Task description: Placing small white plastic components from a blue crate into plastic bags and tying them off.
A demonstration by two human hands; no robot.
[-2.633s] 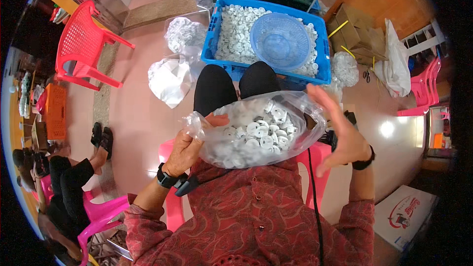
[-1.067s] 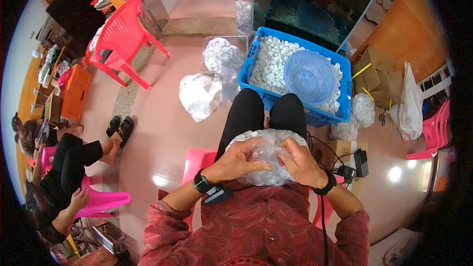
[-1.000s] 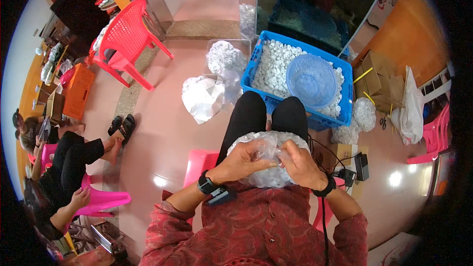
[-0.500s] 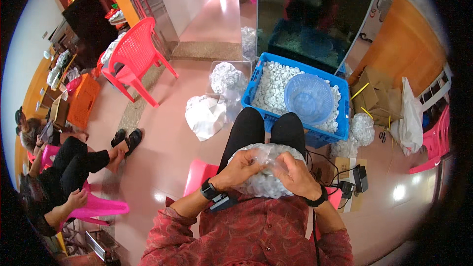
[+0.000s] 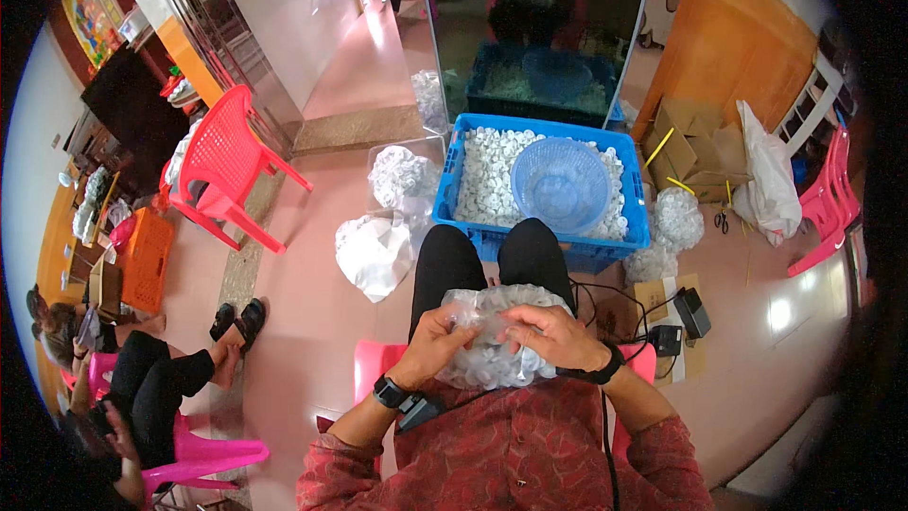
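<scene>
A clear plastic bag [image 5: 497, 364] full of small white pieces rests on my lap against the red patterned shirt. My left hand [image 5: 438, 339] is closed at the bag's upper left, thumb and fingers pinching the thin film. From the right, my right hand [image 5: 550, 335] reaches across the top of the bag, its fingertips bent together on the film. A short gap lies between the two hands, over the bag's mouth. Just beyond my knees stands a blue crate [image 5: 452, 170] of loose white pieces, with a light blue round basket [image 5: 563, 187] lying on them.
White bundles [image 5: 376, 254] sit on the floor left of the crate. Cardboard boxes [image 5: 700, 147], a white sack [image 5: 771, 185] and cables with black adapters [image 5: 667, 339] are to the right. A red chair [image 5: 222, 166] stands far left; a co-worker sits on a pink stool [image 5: 203, 454].
The whole view has shifted, the crate appearing lower and more to the left. My right hand's fingers have moved apart from the left hand's. The co-worker's hand at left has been raised.
</scene>
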